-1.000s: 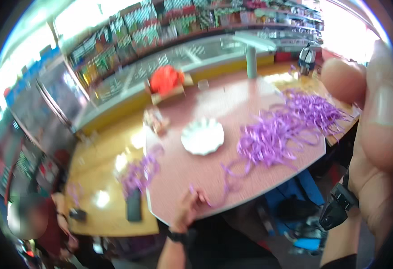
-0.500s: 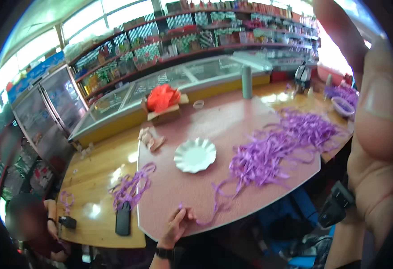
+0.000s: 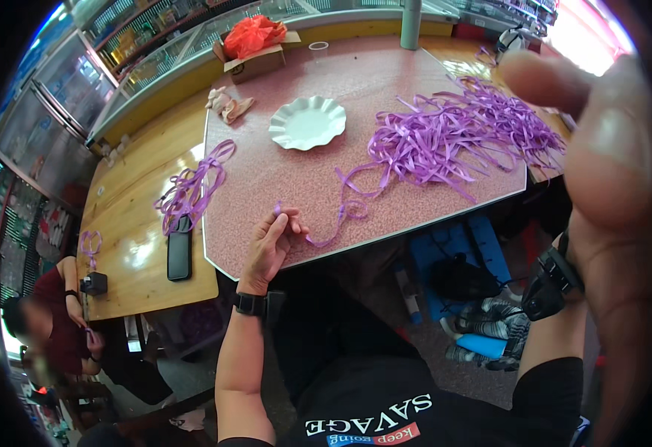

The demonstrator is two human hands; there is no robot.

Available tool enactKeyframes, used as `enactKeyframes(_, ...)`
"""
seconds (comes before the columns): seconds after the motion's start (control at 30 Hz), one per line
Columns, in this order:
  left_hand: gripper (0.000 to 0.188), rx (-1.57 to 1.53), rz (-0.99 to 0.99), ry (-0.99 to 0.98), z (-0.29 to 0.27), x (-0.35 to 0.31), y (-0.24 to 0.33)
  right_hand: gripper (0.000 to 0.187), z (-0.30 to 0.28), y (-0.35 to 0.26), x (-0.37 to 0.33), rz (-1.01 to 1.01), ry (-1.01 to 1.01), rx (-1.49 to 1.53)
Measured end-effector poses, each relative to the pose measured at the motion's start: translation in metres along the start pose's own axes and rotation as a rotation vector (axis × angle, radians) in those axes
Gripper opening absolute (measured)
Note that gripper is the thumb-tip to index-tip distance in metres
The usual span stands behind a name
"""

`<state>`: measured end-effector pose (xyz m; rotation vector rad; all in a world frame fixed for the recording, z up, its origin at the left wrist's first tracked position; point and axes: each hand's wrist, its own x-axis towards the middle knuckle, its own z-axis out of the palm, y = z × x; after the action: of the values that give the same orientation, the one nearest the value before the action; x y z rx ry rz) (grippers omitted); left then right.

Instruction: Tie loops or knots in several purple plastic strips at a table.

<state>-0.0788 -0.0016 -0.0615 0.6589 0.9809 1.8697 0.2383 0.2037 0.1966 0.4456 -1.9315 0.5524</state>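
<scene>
My left hand (image 3: 272,242) is raised above the near edge of the pink tabletop. Its thumb and forefinger are pinched on a purple ribbon (image 3: 338,223), whose tip sticks up over the fingers. The strand trails right to a big tangled heap of purple ribbons (image 3: 434,141). Very close to the camera, my right hand (image 3: 612,156) fills the right side, thumb and one finger apart. Nothing shows between those two; its other fingers are hidden. Beyond my left hand sits a white scalloped plate (image 3: 307,124).
A smaller ribbon bundle (image 3: 194,186) and a black phone (image 3: 180,253) lie on the wooden table (image 3: 128,223) at left. A carton (image 3: 255,65) holds a red plastic bag. A green cylinder (image 3: 410,26) stands at the back. A person in dark red (image 3: 54,298) sits at far left, handling purple ribbon.
The view has tilted down, so the table sits higher and my torso shows. My right hand's upper finger has bent toward the left. My left hand still pinches the ribbon.
</scene>
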Motion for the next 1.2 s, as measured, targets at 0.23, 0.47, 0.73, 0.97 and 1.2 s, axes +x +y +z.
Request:
enactKeyframes(0.23, 0.024, -0.004, 0.006, -0.014, 0.001, 0.001, 0.003, 0.051, 0.080, 0.061, -0.015, 0.457, -0.370, 0.254)
enactKeyframes(0.47, 0.026, 0.065, -0.079, 0.075, 0.010, 0.000, 0.012, 0.015, 0.189, 0.144, -0.132, 0.309, -0.640, -0.132)
enactKeyframes(0.73, 0.030, 0.199, 0.022, 0.290, -0.009, -0.009, 0.024, 0.014, 0.182, 0.162, -0.133, 0.176, -0.583, -0.204)
enactKeyframes(0.97, 0.032, 0.741, 0.156, 0.801, -0.027, -0.013, 0.054, 0.023, 0.151, 0.149, -0.094, 0.787, -0.552, 0.190)
enactKeyframes(1.2, 0.041, 1.357, 0.857, 0.175, 0.069, 0.004, 0.044, 0.023, 0.171, 0.129, -0.055, 1.029, -0.543, 0.627)
